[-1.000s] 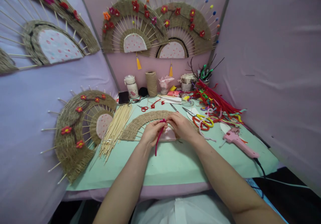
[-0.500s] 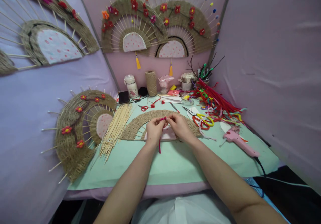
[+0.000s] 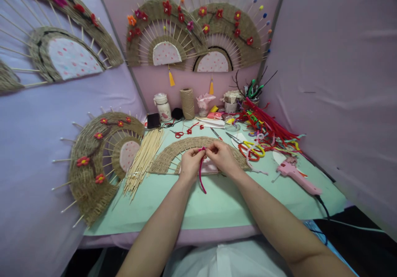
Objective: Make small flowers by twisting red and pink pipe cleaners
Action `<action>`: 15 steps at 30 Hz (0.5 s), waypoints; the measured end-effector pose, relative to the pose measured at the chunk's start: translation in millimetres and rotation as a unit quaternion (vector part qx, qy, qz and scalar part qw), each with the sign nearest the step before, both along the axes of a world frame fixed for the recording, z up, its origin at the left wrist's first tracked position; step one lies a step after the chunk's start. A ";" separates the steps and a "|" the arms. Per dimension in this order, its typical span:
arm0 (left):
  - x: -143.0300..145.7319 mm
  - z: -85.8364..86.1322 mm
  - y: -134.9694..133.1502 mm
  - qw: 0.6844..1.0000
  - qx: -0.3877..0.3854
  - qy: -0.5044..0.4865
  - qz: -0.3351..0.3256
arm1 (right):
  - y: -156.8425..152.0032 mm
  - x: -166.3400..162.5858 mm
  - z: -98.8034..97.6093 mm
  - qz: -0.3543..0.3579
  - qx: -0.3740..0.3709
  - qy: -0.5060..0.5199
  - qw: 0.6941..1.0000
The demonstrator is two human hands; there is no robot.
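My left hand [image 3: 190, 164] and my right hand [image 3: 223, 158] meet over a woven jute fan [image 3: 169, 156] that lies flat on the green mat [image 3: 217, 202]. Both pinch the top of a magenta pipe cleaner [image 3: 201, 173]. Its looped end sits between my fingertips and its tail hangs down toward me in a curve. A pink fabric half-circle of the fan shows partly under my right hand.
A bundle of bamboo sticks [image 3: 143, 159] lies left of the fan, beside a finished flowered fan [image 3: 97, 161]. Scissors [image 3: 248, 146], a heap of coloured pipe cleaners [image 3: 268, 130] and a pink glue gun [image 3: 294, 174] lie at right. A twine spool [image 3: 187, 102] and jars stand at the back.
My hands stayed over the fan and shifted slightly. The pipe cleaner's tail swung from left of my left wrist to hang curved between my hands.
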State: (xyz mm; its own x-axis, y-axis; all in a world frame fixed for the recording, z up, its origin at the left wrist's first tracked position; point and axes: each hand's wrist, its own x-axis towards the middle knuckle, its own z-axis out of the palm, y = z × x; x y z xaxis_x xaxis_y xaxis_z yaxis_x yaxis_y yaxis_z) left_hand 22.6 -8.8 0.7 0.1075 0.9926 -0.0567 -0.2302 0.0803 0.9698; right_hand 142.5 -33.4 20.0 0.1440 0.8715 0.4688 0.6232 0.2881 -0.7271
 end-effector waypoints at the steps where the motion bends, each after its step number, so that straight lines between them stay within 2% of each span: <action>1: 0.5 -0.4 -0.6 1.000 0.012 0.009 0.000 | -0.3 -0.6 0.0 -0.003 0.001 -0.002 1.000; 5: 3.6 0.5 -3.9 0.997 0.052 0.046 0.021 | 0.7 -3.7 -3.8 -0.026 0.013 -0.020 0.999; 8: 4.7 2.7 -3.9 0.997 0.046 0.041 0.044 | 1.7 -5.5 -6.6 -0.035 0.034 -0.029 0.998; 12: 0.2 7.4 0.4 0.998 -0.002 -0.045 0.037 | 1.2 -3.0 -4.0 0.007 0.022 0.018 1.000; 15: -5.3 11.7 3.6 0.993 -0.037 -0.107 0.036 | 0.3 -0.6 -0.4 0.011 -0.003 0.064 0.998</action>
State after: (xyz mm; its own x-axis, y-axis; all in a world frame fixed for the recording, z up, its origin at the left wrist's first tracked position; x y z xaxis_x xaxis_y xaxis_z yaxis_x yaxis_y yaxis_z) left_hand 17.4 -5.2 12.5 0.0541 0.9920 -0.1140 -0.4385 0.1261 0.8899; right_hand 141.9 -33.1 19.7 0.1839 0.8775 0.4430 0.5188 0.2962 -0.8020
